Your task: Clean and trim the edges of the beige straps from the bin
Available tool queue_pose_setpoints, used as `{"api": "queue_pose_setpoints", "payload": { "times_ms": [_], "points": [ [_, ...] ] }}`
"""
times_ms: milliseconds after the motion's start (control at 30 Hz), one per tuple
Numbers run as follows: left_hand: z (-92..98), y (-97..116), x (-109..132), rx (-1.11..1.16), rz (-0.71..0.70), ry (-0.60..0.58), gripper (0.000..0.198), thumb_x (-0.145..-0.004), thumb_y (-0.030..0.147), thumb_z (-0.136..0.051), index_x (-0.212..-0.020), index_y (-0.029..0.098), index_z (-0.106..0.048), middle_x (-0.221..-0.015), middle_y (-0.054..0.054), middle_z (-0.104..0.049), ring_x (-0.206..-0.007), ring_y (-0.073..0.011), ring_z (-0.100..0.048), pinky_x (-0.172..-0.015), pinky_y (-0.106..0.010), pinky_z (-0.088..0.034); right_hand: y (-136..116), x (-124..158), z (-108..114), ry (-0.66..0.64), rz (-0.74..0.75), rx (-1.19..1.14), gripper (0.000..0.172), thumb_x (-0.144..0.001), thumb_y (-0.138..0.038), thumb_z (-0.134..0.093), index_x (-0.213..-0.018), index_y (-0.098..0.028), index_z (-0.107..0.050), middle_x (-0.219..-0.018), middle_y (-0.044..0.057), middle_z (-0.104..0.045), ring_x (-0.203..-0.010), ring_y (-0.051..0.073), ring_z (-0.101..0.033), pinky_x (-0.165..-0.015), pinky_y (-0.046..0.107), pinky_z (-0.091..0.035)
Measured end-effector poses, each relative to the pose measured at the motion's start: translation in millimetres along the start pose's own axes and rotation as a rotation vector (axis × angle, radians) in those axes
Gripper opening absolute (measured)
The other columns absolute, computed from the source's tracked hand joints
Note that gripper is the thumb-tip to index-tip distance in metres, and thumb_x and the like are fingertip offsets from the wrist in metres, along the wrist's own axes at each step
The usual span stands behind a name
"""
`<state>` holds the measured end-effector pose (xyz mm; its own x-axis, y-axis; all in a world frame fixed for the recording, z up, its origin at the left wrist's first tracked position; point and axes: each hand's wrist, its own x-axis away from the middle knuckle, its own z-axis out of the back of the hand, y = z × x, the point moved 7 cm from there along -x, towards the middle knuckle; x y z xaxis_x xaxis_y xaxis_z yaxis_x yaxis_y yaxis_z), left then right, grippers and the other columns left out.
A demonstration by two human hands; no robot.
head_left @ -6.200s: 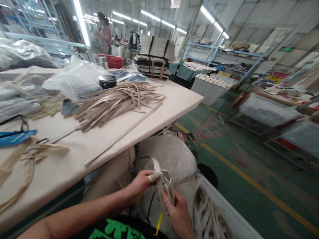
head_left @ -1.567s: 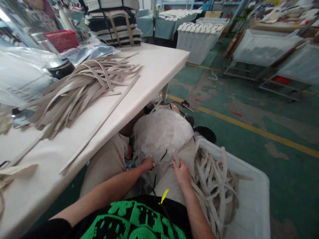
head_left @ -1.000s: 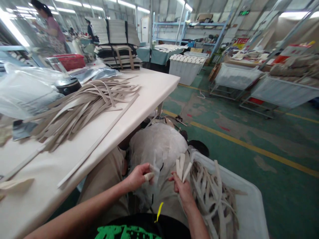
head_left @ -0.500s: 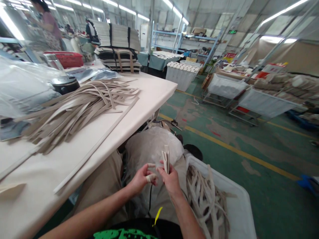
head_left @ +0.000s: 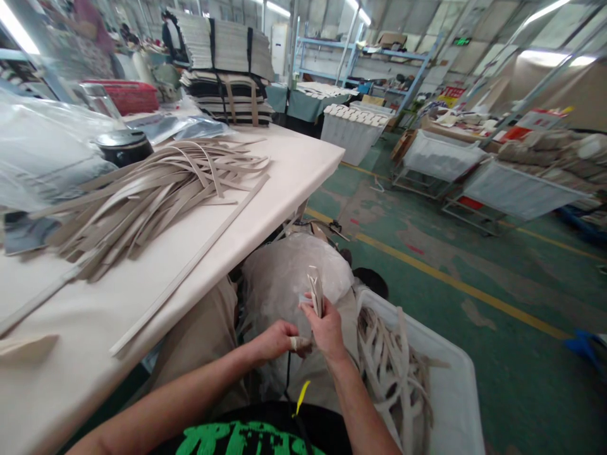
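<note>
My right hand (head_left: 327,328) is closed around a small bundle of folded beige strips (head_left: 315,289), which stand up above the fingers. A pale bluish-white scrap (head_left: 304,299) shows beside its fingertips. Just below and to the left, my left hand (head_left: 279,340) is curled closed, a beige wrap around one finger. Whatever it may hold is hidden. Both hands are over my lap, above a cloudy plastic bag (head_left: 289,265). To the right, a white bin (head_left: 453,385) contains many tangled beige strips (head_left: 396,373).
On the pale table (head_left: 303,158) at left lie a heap of beige strips (head_left: 156,196), one long single strip (head_left: 194,259), a dark round pot (head_left: 124,146) and clear plastic (head_left: 47,139). Strapped stacks (head_left: 227,69) stand behind. Wheeled bins (head_left: 441,155) are beyond the floor. A person (head_left: 90,31) is at upper left.
My left hand's extended finger has curled in, and the hand has moved right, under my right hand. The strip bundle is still in my right hand. The view has shifted slightly.
</note>
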<state>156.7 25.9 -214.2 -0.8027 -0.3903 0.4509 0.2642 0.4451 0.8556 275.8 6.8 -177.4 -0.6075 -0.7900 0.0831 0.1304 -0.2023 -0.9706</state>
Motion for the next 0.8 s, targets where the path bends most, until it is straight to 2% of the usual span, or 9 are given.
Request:
{"api": "queue_pose_setpoints", "payload": {
  "times_ms": [100,167,233,300,433,600,800],
  "points": [
    [1.8,0,0,0.026,0.013,0.001,0.047,-0.053,0.055,-0.08,-0.058,0.01,-0.068,-0.056,-0.004,-0.063,-0.056,-0.0121,-0.052,-0.062,-0.024,-0.041,5,-1,2,-0.002,-0.016,-0.018,0.037,-0.073,-0.039,-0.069,-0.101,-0.016,-0.066,-0.075,0.003,-0.068,-0.067,0.018,-0.059,-0.065,0.027,-0.047],
    [7.9,-1,-1,0.109,0.042,0.037,0.048,-0.05,0.055,-0.081,-0.061,0.01,-0.069,-0.059,-0.004,-0.063,-0.059,-0.0132,-0.054,-0.063,-0.025,-0.043,10,0,6,-0.019,-0.051,-0.044,0.044,-0.073,-0.046,-0.068,-0.105,-0.015,-0.062,-0.078,0.003,-0.068,-0.057,0.014,-0.054,-0.054,0.025,-0.043],
    [20.2,-1,-4,0.226,0.045,0.13,0.051,-0.046,0.054,-0.084,-0.065,0.01,-0.068,-0.062,-0.004,-0.063,-0.059,-0.0131,-0.055,-0.064,-0.026,-0.044,16,4,9,-0.073,-0.1,-0.081,0.051,-0.074,-0.054,-0.066,-0.106,-0.015,-0.058,-0.076,0.004,-0.067,-0.044,0.01,-0.044,-0.043,0.023,-0.036],
    [34.2,2,-6,0.343,0.011,0.233,0.05,-0.045,0.051,-0.086,-0.065,0.011,-0.065,-0.062,-0.003,-0.062,-0.058,-0.0112,-0.053,-0.063,-0.025,-0.044,20,14,11,-0.154,-0.14,-0.116,0.055,-0.076,-0.062,-0.061,-0.104,-0.014,-0.056,-0.073,0.003,-0.066,-0.039,0.007,-0.037,-0.039,0.021,-0.03],
    [51.5,10,-7,0.528,-0.079,0.359,0.045,-0.049,0.044,-0.087,-0.067,0.012,-0.062,-0.065,-0.001,-0.061,-0.059,-0.0091,-0.054,-0.064,-0.024,-0.045,27,44,5,-0.326,-0.234,-0.18,0.057,-0.084,-0.068,-0.048,-0.1,-0.013,-0.055,-0.072,0.004,-0.065,-0.04,0.006,-0.039,-0.041,0.02,-0.027],
    [50.7,11,-7,0.616,-0.08,0.372,0.045,-0.054,0.042,-0.087,-0.081,0.011,-0.068,-0.084,-0.007,-0.068,-0.067,-0.0106,-0.06,-0.066,-0.023,-0.047,33,70,-8,-0.446,-0.288,-0.14,0.063,-0.088,-0.073,-0.031,-0.089,-0.015,-0.055,-0.065,0.003,-0.063,-0.04,0.007,-0.042,-0.044,0.021,-0.03],
    [45.6,1,-11,0.733,-0.042,0.339,0.041,-0.058,0.04,-0.086,-0.083,0.013,-0.067,-0.083,-0.004,-0.068,-0.067,-0.0095,-0.061,-0.064,-0.021,-0.049,35,73,-16,-0.449,-0.255,-0.017,0.062,-0.086,-0.074,-0.034,-0.081,-0.015,-0.055,-0.061,0.001,-0.06,-0.038,0.007,-0.043,-0.041,0.02,-0.03]
  ]
}}
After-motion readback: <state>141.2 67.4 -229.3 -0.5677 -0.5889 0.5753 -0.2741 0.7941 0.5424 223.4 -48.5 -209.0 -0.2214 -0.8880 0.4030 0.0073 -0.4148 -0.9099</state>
